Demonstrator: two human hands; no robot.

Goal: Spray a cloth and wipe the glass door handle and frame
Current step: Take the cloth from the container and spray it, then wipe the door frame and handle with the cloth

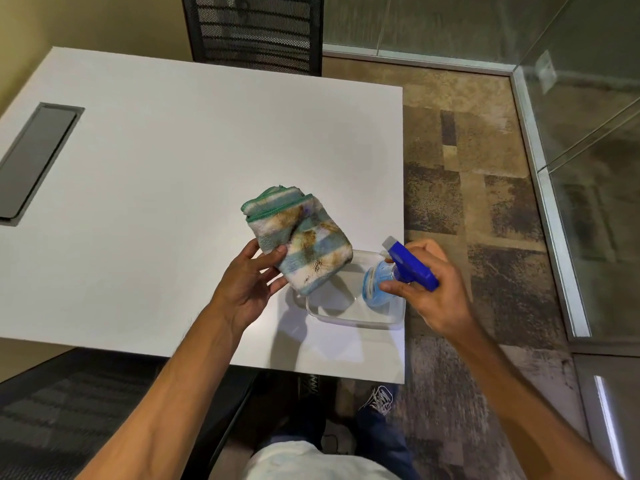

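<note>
a person stands at the near right corner of a white table [173, 161], both forearms stretched out over it. the left hand [247, 282] holds a folded cloth [299, 237], thumb lying on the cloth's near face and the fingers curled underneath, so the cloth is pinched between them and lifted off the table. the cloth is striped pale blue and white with a green edge and carries brownish stains; it tilts, its far end higher over the table and its near end hanging above a clear plastic tray [349, 317].

the right hand [433, 292] is wrapped around a spray bottle [398, 271], fingers closed on the neck below the blue trigger head, the grey nozzle aimed toward the cloth. the bottle's clear body shows blue liquid and sits low over the tray; i cannot tell if its base touches the tray. nozzle and cloth are near each other but apart.

the tray rests on the table by its right edge, close to the near corner. a dark recessed panel [33, 161] is set into the table at its far left. beyond the table's far edge stands a black mesh chair [254, 29]. to the right of the table, across patterned carpet [460, 188], runs a glass wall with a metal frame [550, 209].
</note>
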